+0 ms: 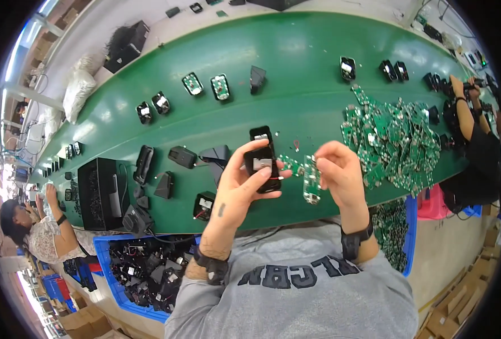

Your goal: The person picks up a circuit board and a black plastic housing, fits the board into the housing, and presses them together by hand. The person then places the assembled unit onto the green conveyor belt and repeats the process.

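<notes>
My left hand (pixel 236 186) is closed around a black plastic housing (pixel 254 155), with its thumb on a silvery piece inside. A bit of red wire shows at the housing's lower end. Just right of it, my right hand (pixel 343 175) pinches a narrow green circuit board (pixel 311 191) by its upper part, and the board hangs upright above the table. Behind the hands another dark case (pixel 260 132) is partly covered. A large heap of green circuit boards (pixel 394 144) lies to the right of my right hand.
On the green table (pixel 301 68) stand housings with boards (pixel 220 87) and black shells (pixel 183 157). A black box (pixel 97 192) holds small dark parts. Blue bins at the front edge contain black housings (pixel 149 274) and boards (pixel 390 231). Co-workers sit left (pixel 53 226) and right (pixel 476 141).
</notes>
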A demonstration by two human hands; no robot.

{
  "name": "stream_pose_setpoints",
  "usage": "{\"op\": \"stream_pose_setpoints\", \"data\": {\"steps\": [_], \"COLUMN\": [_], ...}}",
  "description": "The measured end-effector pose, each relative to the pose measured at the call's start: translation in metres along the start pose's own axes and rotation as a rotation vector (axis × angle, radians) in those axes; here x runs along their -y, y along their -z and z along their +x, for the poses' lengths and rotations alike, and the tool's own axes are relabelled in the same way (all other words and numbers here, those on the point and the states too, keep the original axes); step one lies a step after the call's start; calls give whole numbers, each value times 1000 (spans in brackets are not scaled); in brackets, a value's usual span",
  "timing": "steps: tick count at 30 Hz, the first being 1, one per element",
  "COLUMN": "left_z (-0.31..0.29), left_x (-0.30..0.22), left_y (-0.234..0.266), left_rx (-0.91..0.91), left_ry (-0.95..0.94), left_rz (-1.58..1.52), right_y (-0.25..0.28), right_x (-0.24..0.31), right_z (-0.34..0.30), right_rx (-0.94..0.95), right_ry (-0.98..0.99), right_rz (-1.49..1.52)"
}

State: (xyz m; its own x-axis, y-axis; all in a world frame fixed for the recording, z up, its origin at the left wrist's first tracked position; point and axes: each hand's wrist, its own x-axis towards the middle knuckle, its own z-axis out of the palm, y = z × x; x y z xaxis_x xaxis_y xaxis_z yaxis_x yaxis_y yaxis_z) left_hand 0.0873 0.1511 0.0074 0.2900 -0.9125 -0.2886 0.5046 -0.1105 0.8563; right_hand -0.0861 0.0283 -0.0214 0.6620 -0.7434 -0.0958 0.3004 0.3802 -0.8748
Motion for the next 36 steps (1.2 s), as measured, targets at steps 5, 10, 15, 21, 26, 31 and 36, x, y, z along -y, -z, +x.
{"op": "stream_pose_setpoints", "data": {"steps": [5,10,15,21,26,31,36], "left_z": [0,-1,-2,1,1,-2,-7], "left_x": [18,21,23,26,20,25,22], "left_y": [-10,-15,-18,-17,-18,-18,-24], "left_rx": [31,48,36,11,143,238,240], "left_ry": [16,8,-18,-15,84,-27,-59], "left_rz": [7,5,6,22,-228,-77,-14], "right_y": [3,0,-8,-9,-9,-7,-8], "right_x": [5,6,6,5,-3,8,5], "right_z": [8,2,-4,-6,1,10,11], "right_rx": [12,50,103,35,42,116,147], "right_ry": [22,41,64,117,552,763,836], "right_rz": [-40,-81,-241,-223,-636,-856,-987]}}
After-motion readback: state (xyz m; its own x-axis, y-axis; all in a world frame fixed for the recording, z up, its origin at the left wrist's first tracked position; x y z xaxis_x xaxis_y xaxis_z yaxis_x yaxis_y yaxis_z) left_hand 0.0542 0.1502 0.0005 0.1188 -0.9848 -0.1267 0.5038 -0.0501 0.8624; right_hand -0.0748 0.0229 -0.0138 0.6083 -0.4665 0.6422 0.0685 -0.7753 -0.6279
